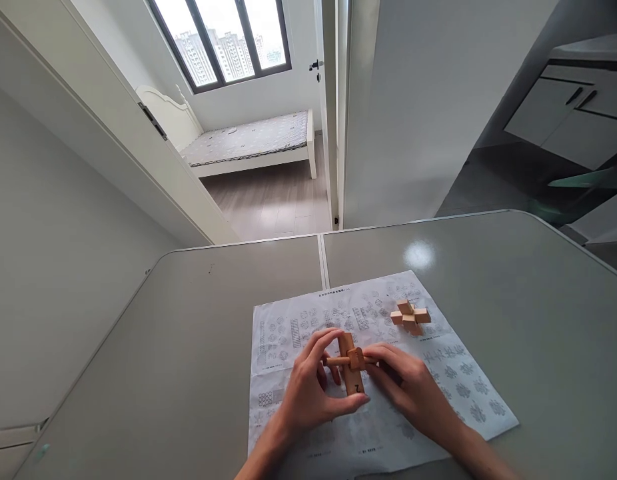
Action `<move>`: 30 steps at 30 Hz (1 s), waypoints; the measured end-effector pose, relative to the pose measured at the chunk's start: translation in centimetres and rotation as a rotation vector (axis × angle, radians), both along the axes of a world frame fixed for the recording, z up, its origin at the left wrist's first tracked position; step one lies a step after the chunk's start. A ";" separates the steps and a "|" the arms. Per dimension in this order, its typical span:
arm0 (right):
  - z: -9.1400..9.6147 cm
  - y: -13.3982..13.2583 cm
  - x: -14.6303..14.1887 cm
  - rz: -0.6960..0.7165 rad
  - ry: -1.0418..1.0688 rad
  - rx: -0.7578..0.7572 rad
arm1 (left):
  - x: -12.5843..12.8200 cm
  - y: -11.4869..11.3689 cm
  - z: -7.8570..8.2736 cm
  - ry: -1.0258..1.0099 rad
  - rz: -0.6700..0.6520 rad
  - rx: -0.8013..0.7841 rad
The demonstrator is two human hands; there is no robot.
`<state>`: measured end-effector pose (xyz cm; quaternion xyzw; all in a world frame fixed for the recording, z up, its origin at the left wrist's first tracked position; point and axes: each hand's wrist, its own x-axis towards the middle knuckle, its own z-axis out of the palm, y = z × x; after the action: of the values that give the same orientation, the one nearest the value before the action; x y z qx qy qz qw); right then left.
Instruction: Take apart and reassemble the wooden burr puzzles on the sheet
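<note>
Above a printed sheet [333, 440], my two hands hold a partly joined wooden burr puzzle [352, 380]. Its flat upright bar carries a dark "2" near the lower end, and a thin rod and a small block cross it. My left hand [313, 380] grips the flat bar, thumb at the bottom end and fingers at the top. From the other side, the fingertips of my right hand [408, 380] pinch the right end of the cross piece. Farther back on the sheet stands a second wooden puzzle [411, 317], made of crossed pale pieces, apart from both hands.
The creased paper, covered with small diagrams, lies on a grey table [188, 347] with a seam down its middle. Beyond the table's far edge a doorway shows a bed [258, 140] beneath a window [223, 40]. White cabinets [573, 113] stand at the right.
</note>
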<state>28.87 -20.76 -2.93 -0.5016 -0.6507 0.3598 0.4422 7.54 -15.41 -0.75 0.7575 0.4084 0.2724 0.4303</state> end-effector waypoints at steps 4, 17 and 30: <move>0.3 0.0 -0.1 0.001 -0.005 -0.002 | 0.0 -0.1 0.1 0.008 0.013 0.014; -0.2 -0.3 -0.2 -0.065 -0.030 0.090 | -0.3 -0.2 -0.4 -0.008 -0.008 0.089; 0.6 -1.0 0.5 0.112 0.160 -0.131 | -0.7 -1.2 -0.8 0.055 -0.069 0.412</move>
<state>29.37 -21.74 -2.28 -0.4619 -0.6155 0.4644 0.4383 6.84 -16.62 -1.54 0.8502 0.3297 0.3143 0.2641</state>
